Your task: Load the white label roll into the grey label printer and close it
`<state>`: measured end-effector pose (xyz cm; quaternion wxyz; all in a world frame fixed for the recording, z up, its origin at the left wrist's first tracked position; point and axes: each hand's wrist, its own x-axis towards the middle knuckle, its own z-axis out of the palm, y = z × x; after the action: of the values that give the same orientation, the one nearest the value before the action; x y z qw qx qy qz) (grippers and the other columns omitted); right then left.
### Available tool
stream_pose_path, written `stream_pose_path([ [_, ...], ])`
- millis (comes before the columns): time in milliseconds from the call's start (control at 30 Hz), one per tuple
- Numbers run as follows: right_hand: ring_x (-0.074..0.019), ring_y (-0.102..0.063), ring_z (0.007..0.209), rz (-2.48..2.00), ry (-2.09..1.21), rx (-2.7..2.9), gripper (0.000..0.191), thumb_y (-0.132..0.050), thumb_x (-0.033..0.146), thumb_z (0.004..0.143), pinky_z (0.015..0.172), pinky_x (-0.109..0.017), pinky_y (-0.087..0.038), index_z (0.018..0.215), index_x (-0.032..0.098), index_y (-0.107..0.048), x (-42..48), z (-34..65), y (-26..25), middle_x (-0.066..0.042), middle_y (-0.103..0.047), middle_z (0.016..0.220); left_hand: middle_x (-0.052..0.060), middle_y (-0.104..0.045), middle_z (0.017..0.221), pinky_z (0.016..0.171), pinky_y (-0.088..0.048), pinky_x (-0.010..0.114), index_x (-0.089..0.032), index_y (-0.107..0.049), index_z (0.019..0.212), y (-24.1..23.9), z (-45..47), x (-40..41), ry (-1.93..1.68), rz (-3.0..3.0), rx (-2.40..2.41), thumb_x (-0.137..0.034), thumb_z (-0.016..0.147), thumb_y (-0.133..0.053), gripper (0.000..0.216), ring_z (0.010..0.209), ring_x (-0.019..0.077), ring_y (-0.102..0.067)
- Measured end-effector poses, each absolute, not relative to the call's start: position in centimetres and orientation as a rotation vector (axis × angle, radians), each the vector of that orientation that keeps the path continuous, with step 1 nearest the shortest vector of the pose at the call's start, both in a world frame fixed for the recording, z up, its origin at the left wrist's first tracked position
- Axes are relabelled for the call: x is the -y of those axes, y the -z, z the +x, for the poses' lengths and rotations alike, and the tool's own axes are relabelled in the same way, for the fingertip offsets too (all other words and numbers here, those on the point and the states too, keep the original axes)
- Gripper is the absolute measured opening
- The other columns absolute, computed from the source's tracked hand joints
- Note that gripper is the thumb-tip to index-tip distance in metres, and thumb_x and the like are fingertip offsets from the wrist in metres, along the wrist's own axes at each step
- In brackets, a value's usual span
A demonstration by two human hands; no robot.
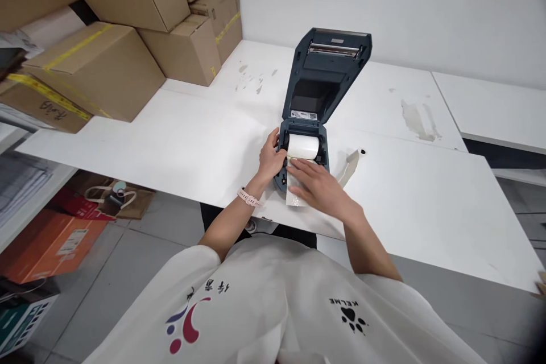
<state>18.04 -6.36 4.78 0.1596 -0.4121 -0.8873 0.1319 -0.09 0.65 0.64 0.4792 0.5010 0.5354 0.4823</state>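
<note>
A dark label printer stands on the white table with its lid raised. Inside it sits a roll of white labels, and its loose strip hangs out over the front. My left hand is at the printer's left side, fingers along the outer wall and thumb at the inner edge near the roll. Flat on the strip, just in front of the roll, lies my right hand with its fingers stretched out. Part of the strip is hidden beneath that hand.
A thin core with a curling strip of backing paper lies right of the printer. Cardboard boxes are stacked at the table's back left. The white table's front edge runs close to my body. An orange box is low at the left.
</note>
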Motion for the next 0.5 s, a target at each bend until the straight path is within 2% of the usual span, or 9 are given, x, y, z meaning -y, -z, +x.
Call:
stream_pose_path([
  [100, -0.0359, -0.043, 0.157, -1.267, -0.341, 2.478, 0.054, -0.046, 0.046, 0.108, 0.12, -0.064, -0.046, 0.16, 0.033, -0.049, 8.2, 17.4, -3.5, -0.007, -0.05, 0.165, 0.009, -0.048, 0.167, 0.124, -0.043, 0.039, -0.023, -0.045, 0.155, -0.6, 0.0, -0.6, -1.21, 1.117, -1.161, -0.012, 0.077, -0.054, 0.079, 0.153, 0.0249, -0.048],
  [200, -0.036, -0.042, 0.157, -1.296, -0.304, 2.459, 0.053, -0.044, 0.045, 0.109, 0.117, -0.064, -0.048, 0.16, 0.032, -0.049, 8.3, 16.9, -3.0, -0.007, -0.05, 0.165, 0.009, -0.044, 0.17, 0.125, -0.042, 0.038, -0.022, -0.041, 0.158, -0.8, 0.1, -0.5, -1.2, 1.057, -1.116, -0.015, 0.079, -0.055, 0.08, 0.155, 0.0251, -0.046],
  [300, -0.0365, -0.043, 0.156, -1.3, -0.279, 2.462, 0.052, -0.043, 0.045, 0.109, 0.115, -0.062, -0.05, 0.158, 0.029, -0.052, 8.1, 16.8, -3.0, -0.007, -0.051, 0.164, 0.01, -0.043, 0.17, 0.126, -0.041, 0.038, -0.019, -0.04, 0.158, -0.8, 0.0, -0.4, -1.206, 1.056, -1.111, -0.017, 0.08, -0.056, 0.08, 0.156, 0.026, -0.044],
  [500, -0.0373, -0.044, 0.156, -1.289, -0.266, 2.457, 0.053, -0.045, 0.045, 0.108, 0.112, -0.063, -0.051, 0.16, 0.032, -0.049, 8.2, 16.8, -2.9, -0.007, -0.052, 0.163, 0.008, -0.044, 0.17, 0.126, -0.041, 0.04, -0.023, -0.041, 0.158, -0.8, 0.0, -0.3, -1.19, 1.085, -1.111, -0.019, 0.081, -0.056, 0.078, 0.157, 0.027, -0.044],
])
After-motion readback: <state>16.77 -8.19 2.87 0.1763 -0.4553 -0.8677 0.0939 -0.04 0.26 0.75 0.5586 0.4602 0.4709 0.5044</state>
